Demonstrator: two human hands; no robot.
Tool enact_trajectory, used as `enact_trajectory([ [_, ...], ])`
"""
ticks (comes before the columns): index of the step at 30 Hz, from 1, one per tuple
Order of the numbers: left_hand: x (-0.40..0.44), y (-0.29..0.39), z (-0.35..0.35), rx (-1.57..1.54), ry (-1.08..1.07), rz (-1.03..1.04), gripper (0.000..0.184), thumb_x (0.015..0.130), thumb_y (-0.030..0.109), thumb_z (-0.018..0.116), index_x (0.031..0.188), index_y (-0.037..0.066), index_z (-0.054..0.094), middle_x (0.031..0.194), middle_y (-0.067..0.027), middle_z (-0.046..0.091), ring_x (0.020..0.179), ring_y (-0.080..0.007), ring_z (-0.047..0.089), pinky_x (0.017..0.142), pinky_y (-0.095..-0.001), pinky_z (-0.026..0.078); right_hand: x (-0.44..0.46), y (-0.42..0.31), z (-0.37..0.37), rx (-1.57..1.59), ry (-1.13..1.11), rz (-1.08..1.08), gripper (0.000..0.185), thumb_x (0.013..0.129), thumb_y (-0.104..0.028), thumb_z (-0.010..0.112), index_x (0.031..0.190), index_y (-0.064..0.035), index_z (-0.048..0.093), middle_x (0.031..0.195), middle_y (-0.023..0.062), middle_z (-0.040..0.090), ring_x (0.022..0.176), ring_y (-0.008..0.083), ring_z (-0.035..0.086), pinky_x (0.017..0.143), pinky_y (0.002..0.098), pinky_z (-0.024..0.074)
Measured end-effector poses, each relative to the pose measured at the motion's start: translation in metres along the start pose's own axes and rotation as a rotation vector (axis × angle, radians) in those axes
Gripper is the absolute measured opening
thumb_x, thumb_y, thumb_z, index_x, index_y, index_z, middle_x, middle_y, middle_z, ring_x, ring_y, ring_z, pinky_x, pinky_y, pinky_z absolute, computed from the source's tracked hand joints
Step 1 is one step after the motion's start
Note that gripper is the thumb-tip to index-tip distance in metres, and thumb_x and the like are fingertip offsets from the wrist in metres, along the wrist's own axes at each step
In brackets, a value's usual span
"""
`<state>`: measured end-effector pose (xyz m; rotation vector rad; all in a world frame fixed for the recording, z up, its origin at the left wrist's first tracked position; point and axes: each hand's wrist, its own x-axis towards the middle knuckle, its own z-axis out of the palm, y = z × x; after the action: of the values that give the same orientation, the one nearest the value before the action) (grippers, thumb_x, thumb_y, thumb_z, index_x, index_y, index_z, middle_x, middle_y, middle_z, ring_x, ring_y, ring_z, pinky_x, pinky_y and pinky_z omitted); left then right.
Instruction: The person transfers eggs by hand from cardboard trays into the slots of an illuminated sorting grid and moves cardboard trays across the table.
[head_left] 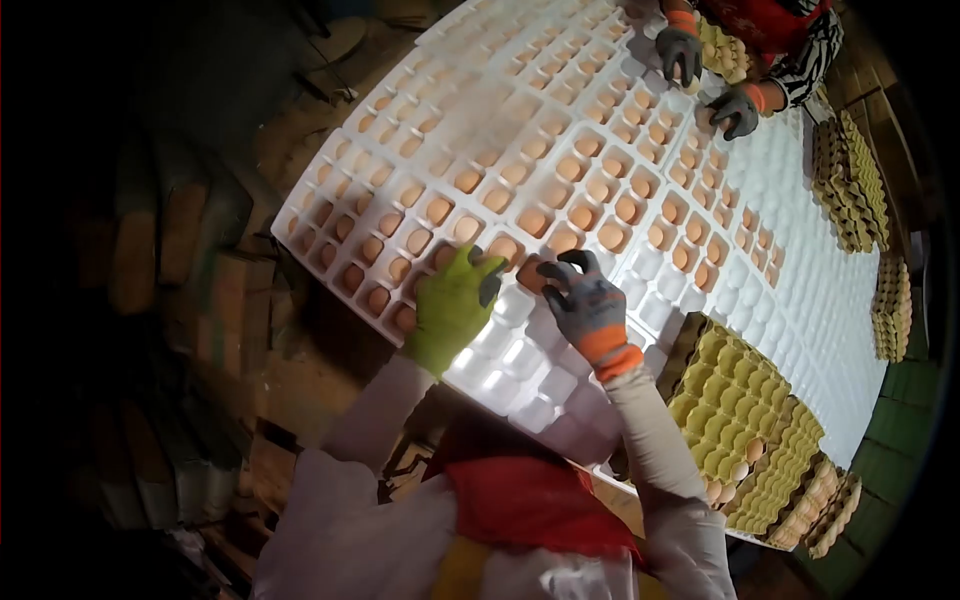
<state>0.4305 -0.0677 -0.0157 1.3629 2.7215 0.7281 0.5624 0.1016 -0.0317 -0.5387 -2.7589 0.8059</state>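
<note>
A large white moulded tray surface (500,365) spreads before me, with brown eggs (467,180) sitting in many of its square cells. My left hand (452,305), in a yellow-green glove with grey fingertips, hovers low over the cells near the front edge. Its fingers are apart beside an egg (503,248), and I see nothing held in them. In a grey glove with an orange cuff, my right hand (585,305) has its fingertips around a darker brown egg (533,274) at the border between filled cells and bare ones. Part of that egg is hidden by the fingers.
Stacked yellowish egg cartons (735,400) stand by my right forearm, with a few eggs (740,470) on them. More carton stacks (850,180) line the far right edge. Across the table, a co-worker's gloved hands (680,55) handle eggs. Boxes (235,310) stand at left.
</note>
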Motion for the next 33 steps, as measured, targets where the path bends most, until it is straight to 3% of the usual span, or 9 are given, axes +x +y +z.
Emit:
enact_trajectory([
  [6,-0.015,-0.022,0.008,-0.299,0.001,0.02,0.032,0.089,0.013,0.07,0.121,0.012,0.068,0.115,-0.0097,0.065,0.099,-0.0298,0.067,0.076,-0.0379,0.056,-0.041,-0.006,0.011,0.096,0.209,0.154,0.045,0.087,-0.014,0.072,0.131,-0.0217,0.063,0.121,0.0031,0.065,0.075,0.0241,0.069,0.069,0.0337,0.0559],
  [11,-0.026,-0.004,0.02,-0.762,-0.035,-0.181,0.044,0.086,-0.002,0.069,0.129,0.007,0.066,0.117,-0.0144,0.066,0.101,-0.0309,0.065,0.084,-0.0369,0.055,-0.061,-0.029,0.061,0.065,0.247,0.135,0.049,0.085,-0.015,0.067,0.134,-0.0132,0.061,0.12,0.0138,0.061,0.105,0.0361,0.06,0.093,0.0457,0.0501],
  [14,-0.018,0.007,0.043,-0.345,-0.06,0.229,0.046,0.084,0.005,0.069,0.129,0.009,0.066,0.127,-0.0119,0.062,0.117,-0.0353,0.055,0.104,-0.0479,0.042,-0.07,-0.039,0.057,0.215,0.369,0.254,0.045,0.086,-0.013,0.065,0.13,-0.0055,0.059,0.123,0.0179,0.058,0.115,0.0395,0.055,0.101,0.0488,0.044],
  [18,-0.028,0.016,0.063,-0.139,-0.079,0.391,0.046,0.082,0.009,0.068,0.128,0.012,0.066,0.128,-0.0097,0.06,0.119,-0.0329,0.053,0.105,-0.0499,0.038,-0.111,-0.035,-0.018,0.442,0.345,0.226,0.033,0.089,-0.012,0.065,0.122,-0.0054,0.063,0.119,0.0183,0.062,0.107,0.0394,0.06,0.093,0.0461,0.0493],
  [20,-0.033,0.015,0.07,-0.066,-0.047,0.409,0.045,0.083,0.007,0.065,0.127,0.012,0.066,0.128,-0.0089,0.061,0.118,-0.0315,0.054,0.106,-0.048,0.036,-0.159,-0.027,-0.054,0.183,0.428,0.016,0.032,0.087,-0.01,0.068,0.119,-0.0059,0.066,0.115,0.016,0.064,0.103,0.0347,0.063,0.088,0.0434,0.0517],
  [23,-0.033,0.023,0.071,-0.042,0.025,0.392,0.047,0.084,0.001,0.062,0.13,0.01,0.064,0.131,-0.0104,0.061,0.121,-0.0321,0.054,0.107,-0.0464,0.037,-0.243,-0.017,-0.14,0.109,0.416,0.243,0.034,0.084,-0.009,0.072,0.117,-0.0069,0.068,0.109,0.0132,0.066,0.099,0.0317,0.066,0.082,0.0408,0.0541],
  [26,-0.035,0.086,0.058,-0.347,0.012,0.363,0.042,0.089,0.005,0.062,0.131,0.008,0.063,0.13,-0.0116,0.064,0.119,-0.0315,0.058,0.103,-0.0448,0.042,-0.34,0.02,-0.197,-0.011,0.423,0.749,0.04,0.079,-0.018,0.077,0.117,-0.0102,0.069,0.102,0.0105,0.065,0.096,0.0311,0.064,0.084,0.0421,0.0522],
  [30,-0.065,0.25,0.031,-0.71,-0.505,0.571,0.044,0.086,0.017,0.072,0.129,0.008,0.065,0.126,-0.0132,0.066,0.114,-0.0316,0.062,0.098,-0.0444,0.047,-0.384,0.064,-0.234,-0.509,-0.057,0.521,0.045,0.073,-0.028,0.082,0.114,-0.0147,0.07,0.106,0.0091,0.062,0.1,0.0313,0.058,0.085,0.0448,0.047],
  [33,-0.111,0.344,0.057,-0.354,-0.454,0.866,0.053,0.082,0.028,0.076,0.13,0.01,0.064,0.119,-0.0114,0.065,0.114,-0.0306,0.06,0.1,-0.0458,0.045,-0.394,0.093,-0.241,-0.415,-0.103,0.386,0.047,0.071,-0.023,0.085,0.115,-0.014,0.07,0.114,0.0097,0.061,0.103,0.0309,0.06,0.087,0.0442,0.05],
])
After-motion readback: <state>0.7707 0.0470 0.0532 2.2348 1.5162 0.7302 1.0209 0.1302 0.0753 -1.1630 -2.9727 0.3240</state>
